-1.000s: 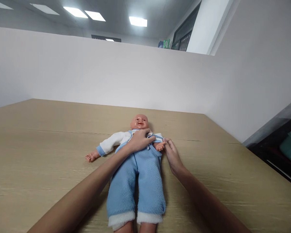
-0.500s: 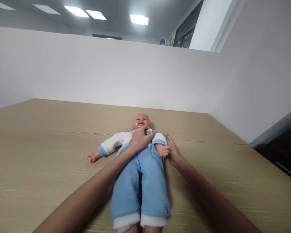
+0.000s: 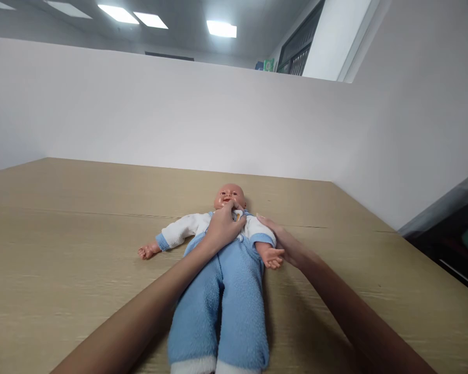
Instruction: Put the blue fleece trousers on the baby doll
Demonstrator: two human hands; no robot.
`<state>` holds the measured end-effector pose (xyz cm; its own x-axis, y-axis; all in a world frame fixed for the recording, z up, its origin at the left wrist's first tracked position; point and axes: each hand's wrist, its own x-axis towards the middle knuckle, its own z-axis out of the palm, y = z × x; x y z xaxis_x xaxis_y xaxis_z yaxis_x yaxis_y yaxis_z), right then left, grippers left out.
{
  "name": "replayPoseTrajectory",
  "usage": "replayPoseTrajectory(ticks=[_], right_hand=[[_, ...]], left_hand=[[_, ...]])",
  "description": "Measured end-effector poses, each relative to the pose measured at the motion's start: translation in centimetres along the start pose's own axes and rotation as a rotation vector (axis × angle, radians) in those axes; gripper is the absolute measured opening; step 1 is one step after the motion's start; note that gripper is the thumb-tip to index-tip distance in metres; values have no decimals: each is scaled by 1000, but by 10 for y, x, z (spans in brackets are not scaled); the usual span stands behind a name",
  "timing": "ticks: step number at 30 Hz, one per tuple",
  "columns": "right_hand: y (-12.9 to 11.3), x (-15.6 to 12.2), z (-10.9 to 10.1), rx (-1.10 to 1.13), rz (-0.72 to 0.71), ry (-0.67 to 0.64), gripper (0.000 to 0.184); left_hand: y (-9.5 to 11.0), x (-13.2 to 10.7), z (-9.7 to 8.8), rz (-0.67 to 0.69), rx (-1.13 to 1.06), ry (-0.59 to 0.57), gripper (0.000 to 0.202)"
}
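Observation:
A baby doll [image 3: 222, 291] in blue fleece overalls and a white top lies on its back on the wooden table [image 3: 62, 234], head toward the far wall. My left hand [image 3: 223, 227] rests on the doll's chest, fingers pinched at the white collar just under the chin. Beside the doll's right-side shoulder lies my right hand [image 3: 284, 240], fingers stretched along the sleeve and touching it, just behind the doll's small hand [image 3: 273, 256]. The doll's other arm [image 3: 164, 240] is spread out to the left.
White partition walls [image 3: 179, 119] close off the far and right sides of the table. A dark shelf or cabinet [image 3: 452, 244] with something teal stands past the table's right edge.
My left hand slid from the chest up to the collar under the chin. My right hand moved from the doll's wrist up beside the shoulder, and the doll's arm now points outward.

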<state>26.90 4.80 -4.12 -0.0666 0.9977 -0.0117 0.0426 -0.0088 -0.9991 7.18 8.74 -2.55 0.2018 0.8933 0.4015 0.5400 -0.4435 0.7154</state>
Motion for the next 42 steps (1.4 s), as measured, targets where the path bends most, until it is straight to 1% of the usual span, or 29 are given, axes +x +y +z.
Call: replayPoseTrajectory(ticks=[1,2,3,4,5,7,9,10,12,14,16,19,23,26,29,30,32,34,35,36,37,38,40,42], right_hand=[[0,-8,-10,22,97,-24,46],[0,-15,-22,34,184,-27,50],[0,-21,-35,26,243,-8,58],[1,-26,-48,1,257,35,64],[3,-31,-59,-29,236,91,65],[8,-39,-75,-69,145,165,56],[15,-48,-79,-92,68,175,50],[19,-52,-77,-108,48,152,53],[23,-62,-69,-157,10,81,65],[24,-71,-64,-216,-37,-4,73],[21,-76,-69,-284,-67,-33,67],[16,-79,-85,-456,-107,-23,54],[19,-79,-103,-786,-279,-14,45],[26,-74,-111,-860,-328,34,39],[34,-70,-115,-900,-349,101,41],[35,-69,-113,-932,-373,132,45],[34,-72,-101,-1009,-456,202,60],[28,-80,-79,-1056,-546,232,80],[23,-85,-65,-1054,-582,219,85],[19,-89,-51,-1028,-609,195,85],[15,-92,-37,-973,-621,168,78],[12,-93,-23,-890,-607,140,68],[12,-89,-3,-663,-516,96,46],[17,-77,8,-453,-398,59,34]], left_hand=[[0,0,0,4,17,-11,14],[1,-1,1,8,28,-18,14],[1,-1,1,12,32,-21,14],[1,-1,1,16,31,-25,15],[1,-1,1,19,30,-28,16],[1,-1,2,24,40,-37,18],[0,-1,2,29,62,-40,19],[-1,-1,2,34,70,-40,20],[-2,-2,2,42,72,-38,20],[-2,-2,2,44,68,-31,19],[-3,-2,2,32,65,-25,18],[-5,-1,2,3,50,-29,20],[-7,1,2,5,33,-34,20],[-8,1,2,16,47,-27,21],[-5,-1,0,66,172,0,25],[-3,-2,-3,88,234,17,27],[0,-6,-10,136,347,61,30],[0,-12,-20,179,409,107,31],[-1,-16,-26,196,413,128,30],[-5,-20,-32,208,399,145,29],[-10,-25,-38,218,369,156,27],[-17,-31,-43,223,326,163,26],[-34,-45,-53,197,203,174,24],[-53,-62,-62,92,67,197,25]])
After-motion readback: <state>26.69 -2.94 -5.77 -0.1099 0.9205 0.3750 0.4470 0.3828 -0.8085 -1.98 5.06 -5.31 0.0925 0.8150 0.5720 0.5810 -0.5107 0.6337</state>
